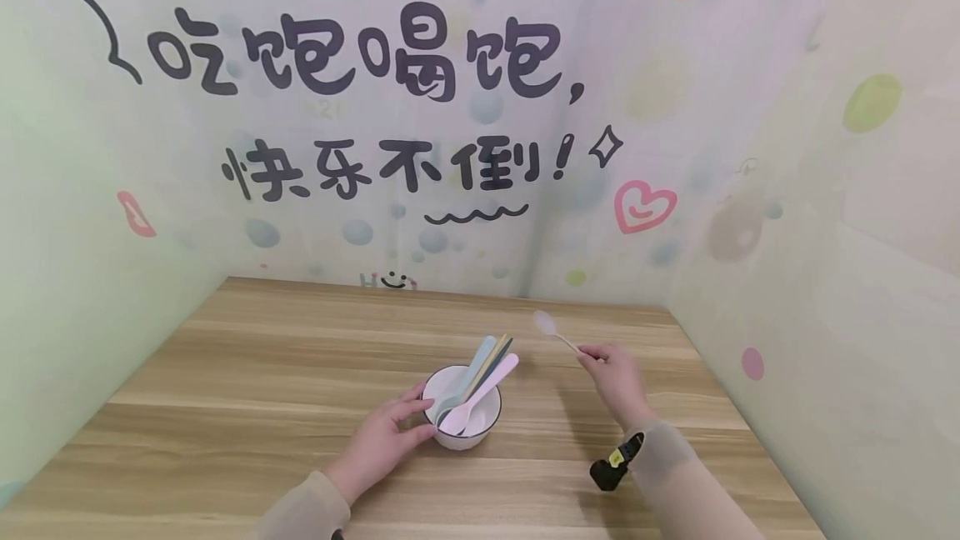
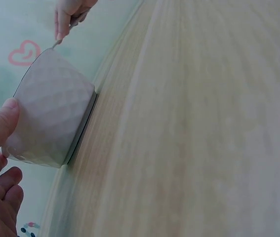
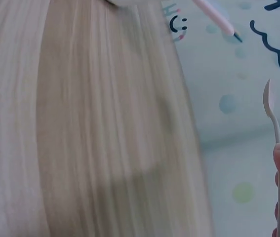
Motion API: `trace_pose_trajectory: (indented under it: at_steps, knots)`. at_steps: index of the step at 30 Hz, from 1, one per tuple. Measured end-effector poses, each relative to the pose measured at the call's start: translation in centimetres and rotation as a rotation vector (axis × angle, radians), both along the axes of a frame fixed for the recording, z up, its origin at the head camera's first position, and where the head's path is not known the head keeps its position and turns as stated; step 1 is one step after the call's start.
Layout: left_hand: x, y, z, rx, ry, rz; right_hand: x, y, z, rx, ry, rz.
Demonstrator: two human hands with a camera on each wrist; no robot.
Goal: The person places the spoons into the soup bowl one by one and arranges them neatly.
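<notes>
A white bowl (image 1: 461, 442) with a dark rim stands on the wooden table, several spoons leaning in it. Among them are a light blue spoon (image 1: 480, 357) and a pink spoon (image 1: 487, 386), with a yellow and a dark blue handle between. My left hand (image 1: 382, 440) holds the bowl at its left side; in the left wrist view the thumb (image 2: 6, 116) presses the faceted wall. Right of the bowl, my right hand (image 1: 617, 382) pinches a pale spoon (image 1: 566, 342) by its handle, above the table. Its bowl end (image 3: 268, 98) points away from the hand.
The wooden table (image 1: 262, 373) meets patterned fabric walls (image 1: 450, 257) at the back and both sides. A black wrist device (image 1: 617, 463) with a yellow label is strapped to the right wrist.
</notes>
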State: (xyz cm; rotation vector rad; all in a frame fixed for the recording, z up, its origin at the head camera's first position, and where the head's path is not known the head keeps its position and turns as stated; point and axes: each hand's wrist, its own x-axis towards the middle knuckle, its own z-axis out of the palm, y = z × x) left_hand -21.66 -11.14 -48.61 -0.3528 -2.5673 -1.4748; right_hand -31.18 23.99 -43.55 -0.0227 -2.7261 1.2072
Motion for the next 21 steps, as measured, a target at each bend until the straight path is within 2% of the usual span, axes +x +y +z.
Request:
trace_pose_trajectory:
  at_steps: [5, 10, 21]
  knots:
    - [0.0, 0.0, 0.0, 0.005, 0.008, -0.004, 0.5, -0.8, 1.1, -0.005, -0.004, 0.051]
    - [0.0, 0.0, 0.0, 0.003, 0.024, -0.009, 0.7, -1.5, 1.8, 0.025, 0.03, 0.099]
    - [0.0, 0.0, 0.0, -0.009, -0.006, -0.001, 1.6, -2.8, 2.8, 0.031, 0.072, 0.21]
